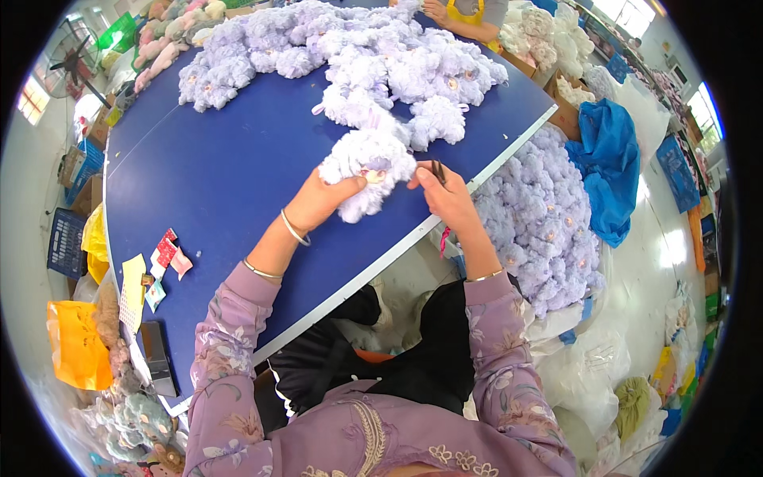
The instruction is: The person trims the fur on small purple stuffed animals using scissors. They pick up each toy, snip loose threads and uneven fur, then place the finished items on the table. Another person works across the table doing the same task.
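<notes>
A fluffy pale-lilac plush toy point(367, 171) with a small face patch is held over the blue table by my left hand point(322, 199), the thumb pressed on its front. Close to the toy's right side is my right hand point(447, 195), its fingers closed around a small dark slim tool point(438, 172) whose kind I cannot make out. The right fingertips are near or touching the fluff. Just beyond, a large heap of similar lilac plush toys point(397, 56) covers the far part of the table, reaching almost to the one I hold.
The blue table point(214, 183) has a pale metal edge. Small wrapped packets point(167, 250) and a dark box point(157, 358) lie at its left. Beside the right edge is a big pile of lilac plush toys point(540, 215), near a blue bag point(608, 167). Another person point(473, 24) is across the table.
</notes>
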`<action>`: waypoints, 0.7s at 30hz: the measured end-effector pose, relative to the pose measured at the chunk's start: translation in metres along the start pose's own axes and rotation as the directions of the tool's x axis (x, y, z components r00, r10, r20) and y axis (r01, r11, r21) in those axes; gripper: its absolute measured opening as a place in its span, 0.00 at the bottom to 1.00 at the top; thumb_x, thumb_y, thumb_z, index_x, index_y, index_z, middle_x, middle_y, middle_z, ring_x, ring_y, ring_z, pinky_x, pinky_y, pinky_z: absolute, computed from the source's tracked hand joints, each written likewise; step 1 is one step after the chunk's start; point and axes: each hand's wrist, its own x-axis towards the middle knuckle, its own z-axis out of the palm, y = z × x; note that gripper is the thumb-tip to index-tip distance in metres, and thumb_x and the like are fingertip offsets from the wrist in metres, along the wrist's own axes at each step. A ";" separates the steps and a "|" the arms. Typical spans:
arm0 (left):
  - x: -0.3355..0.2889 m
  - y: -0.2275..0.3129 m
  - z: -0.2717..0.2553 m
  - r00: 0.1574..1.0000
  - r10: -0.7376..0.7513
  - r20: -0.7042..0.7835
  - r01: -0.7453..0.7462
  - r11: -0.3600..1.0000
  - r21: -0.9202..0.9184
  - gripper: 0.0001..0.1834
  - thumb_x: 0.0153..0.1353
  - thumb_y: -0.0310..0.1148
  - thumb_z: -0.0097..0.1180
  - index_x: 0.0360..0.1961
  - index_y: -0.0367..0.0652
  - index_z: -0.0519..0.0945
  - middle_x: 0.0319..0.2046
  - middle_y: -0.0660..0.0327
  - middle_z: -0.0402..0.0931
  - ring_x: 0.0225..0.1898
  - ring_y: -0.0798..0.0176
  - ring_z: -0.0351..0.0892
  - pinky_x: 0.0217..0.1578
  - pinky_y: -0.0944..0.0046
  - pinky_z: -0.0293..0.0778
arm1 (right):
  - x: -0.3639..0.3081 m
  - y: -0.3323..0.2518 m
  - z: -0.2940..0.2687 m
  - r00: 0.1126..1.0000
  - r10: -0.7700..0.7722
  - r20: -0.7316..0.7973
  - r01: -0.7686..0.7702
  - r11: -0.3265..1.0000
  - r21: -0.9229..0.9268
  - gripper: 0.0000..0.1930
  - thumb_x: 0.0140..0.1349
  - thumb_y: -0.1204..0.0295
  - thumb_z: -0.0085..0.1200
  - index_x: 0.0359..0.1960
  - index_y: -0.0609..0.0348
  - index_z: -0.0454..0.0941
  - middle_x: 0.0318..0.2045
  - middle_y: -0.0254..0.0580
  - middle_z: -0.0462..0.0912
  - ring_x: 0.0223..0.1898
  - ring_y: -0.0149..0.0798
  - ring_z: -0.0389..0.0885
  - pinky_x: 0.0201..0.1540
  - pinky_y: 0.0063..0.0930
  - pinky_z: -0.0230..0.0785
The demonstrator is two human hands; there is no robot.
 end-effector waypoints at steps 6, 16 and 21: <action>0.000 -0.021 0.021 0.968 -0.242 0.064 0.250 0.919 -0.306 0.22 0.64 0.31 0.55 0.57 0.35 0.70 0.48 0.58 0.77 0.46 0.66 0.78 0.45 0.65 0.76 | -0.009 -0.021 0.010 0.998 0.061 -0.028 -0.057 0.990 0.131 0.19 0.63 0.60 0.58 0.47 0.64 0.76 0.22 0.23 0.71 0.19 0.17 0.62 0.19 0.15 0.52; -0.005 -0.033 0.029 0.967 -0.180 0.177 0.207 0.968 -0.142 0.23 0.59 0.24 0.48 0.57 0.33 0.69 0.44 0.52 0.79 0.45 0.58 0.80 0.47 0.61 0.76 | -0.011 -0.014 0.010 0.987 0.043 -0.154 -0.013 0.982 0.188 0.22 0.59 0.64 0.62 0.50 0.65 0.74 0.26 0.28 0.73 0.19 0.19 0.65 0.19 0.15 0.55; -0.008 -0.037 0.021 0.950 -0.245 0.193 0.246 0.969 0.018 0.20 0.64 0.30 0.49 0.56 0.33 0.69 0.33 0.55 0.81 0.29 0.64 0.81 0.32 0.68 0.76 | -0.009 -0.015 0.006 0.993 0.097 -0.067 -0.075 0.956 0.283 0.21 0.59 0.64 0.62 0.50 0.63 0.74 0.27 0.27 0.73 0.20 0.20 0.66 0.18 0.15 0.56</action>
